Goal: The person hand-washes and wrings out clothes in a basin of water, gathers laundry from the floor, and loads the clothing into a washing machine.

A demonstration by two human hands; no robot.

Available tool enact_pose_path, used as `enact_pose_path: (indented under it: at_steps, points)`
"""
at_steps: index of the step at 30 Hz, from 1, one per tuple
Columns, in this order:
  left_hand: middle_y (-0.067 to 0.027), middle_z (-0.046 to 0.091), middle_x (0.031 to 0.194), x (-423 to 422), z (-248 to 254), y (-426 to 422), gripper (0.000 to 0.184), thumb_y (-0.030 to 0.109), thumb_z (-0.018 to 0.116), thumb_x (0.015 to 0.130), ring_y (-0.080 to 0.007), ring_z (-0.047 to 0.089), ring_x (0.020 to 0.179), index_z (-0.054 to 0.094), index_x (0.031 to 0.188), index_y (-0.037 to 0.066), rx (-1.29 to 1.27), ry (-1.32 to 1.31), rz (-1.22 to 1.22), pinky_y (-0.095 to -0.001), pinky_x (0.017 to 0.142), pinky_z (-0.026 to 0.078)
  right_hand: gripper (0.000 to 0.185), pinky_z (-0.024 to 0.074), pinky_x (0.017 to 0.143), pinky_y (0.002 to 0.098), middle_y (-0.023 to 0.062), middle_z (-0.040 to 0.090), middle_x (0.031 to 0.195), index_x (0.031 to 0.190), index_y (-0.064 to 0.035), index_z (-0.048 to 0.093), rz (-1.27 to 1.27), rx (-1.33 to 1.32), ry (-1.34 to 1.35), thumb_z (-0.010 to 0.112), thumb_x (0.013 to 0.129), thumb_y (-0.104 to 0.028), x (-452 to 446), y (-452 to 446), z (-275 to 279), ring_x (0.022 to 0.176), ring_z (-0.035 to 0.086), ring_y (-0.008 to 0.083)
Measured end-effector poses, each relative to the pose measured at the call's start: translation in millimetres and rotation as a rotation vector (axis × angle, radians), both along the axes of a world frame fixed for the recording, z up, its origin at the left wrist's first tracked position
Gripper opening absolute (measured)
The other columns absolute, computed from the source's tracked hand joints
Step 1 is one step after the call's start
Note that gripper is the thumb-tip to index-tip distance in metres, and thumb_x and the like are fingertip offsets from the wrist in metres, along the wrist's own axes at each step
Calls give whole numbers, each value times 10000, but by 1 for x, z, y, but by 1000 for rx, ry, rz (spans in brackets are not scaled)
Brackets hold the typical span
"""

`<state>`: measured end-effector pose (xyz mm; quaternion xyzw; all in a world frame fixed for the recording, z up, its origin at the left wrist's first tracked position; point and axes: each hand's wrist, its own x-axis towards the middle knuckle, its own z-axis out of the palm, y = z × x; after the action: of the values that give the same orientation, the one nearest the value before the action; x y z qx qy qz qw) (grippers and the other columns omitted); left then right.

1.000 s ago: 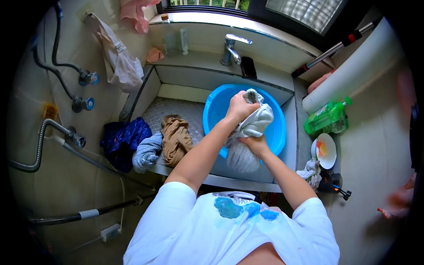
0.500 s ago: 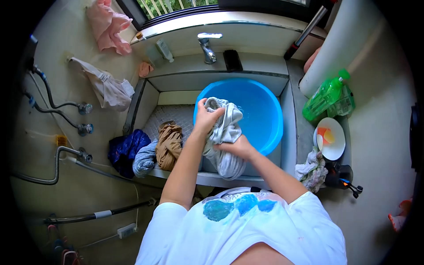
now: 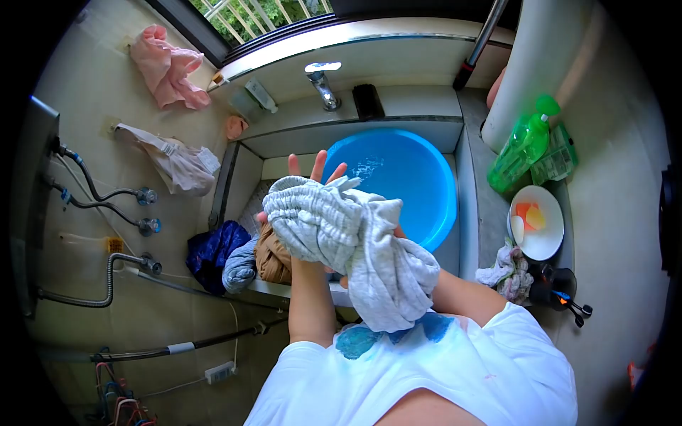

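Note:
A light grey garment (image 3: 320, 220) with a gathered, elastic-looking edge is bunched up over both hands, in front of the blue basin. My left hand (image 3: 317, 167) is behind its gathered end, fingers spread and pointing up past the cloth, the palm covered by it. Most of my right hand (image 3: 401, 232) is hidden under the middle of the garment; a bit of it shows at the right edge and fingertips seem to come round on the left, gripping the cloth. The garment's loose end hangs toward my white shirt (image 3: 440, 376).
The blue basin (image 3: 426, 177) holds water and stands in the sink below the faucet (image 3: 325, 89). Brown cloth (image 3: 272, 257), a blue-grey bundle (image 3: 240, 268) and a dark blue garment (image 3: 215, 254) lie at left. Green bottle (image 3: 520, 153) and white bowl (image 3: 554, 234) stand right.
The garment has come up and nearer to me, its gathered end swinging left. My left hand has gone from gripping its top edge to spread fingers behind it. My right hand is now mostly covered.

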<state>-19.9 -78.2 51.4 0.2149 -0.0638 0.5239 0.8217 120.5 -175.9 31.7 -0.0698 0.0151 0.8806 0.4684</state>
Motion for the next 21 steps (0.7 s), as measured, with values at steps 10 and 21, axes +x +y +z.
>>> enact_pose_path:
  at_steps: [10,21]
  points:
    - [-165,507,1148,-23,18,-11,661,422,677,675,-302,525,1035,476,1154,14,121,485,174,-423,909,433,580,501,762,492,185,579,1055,1215,-70,470,135,57,36,549,822,-488,25,15,5,865,586,381]
    - [23,564,680,6,66,18,101,81,678,735,-47,516,611,583,729,48,163,1210,197,-203,560,412,661,387,937,326,76,547,1147,1213,-20,467,-16,641,-803,759,645,-188,27,30,35,1065,501,170]
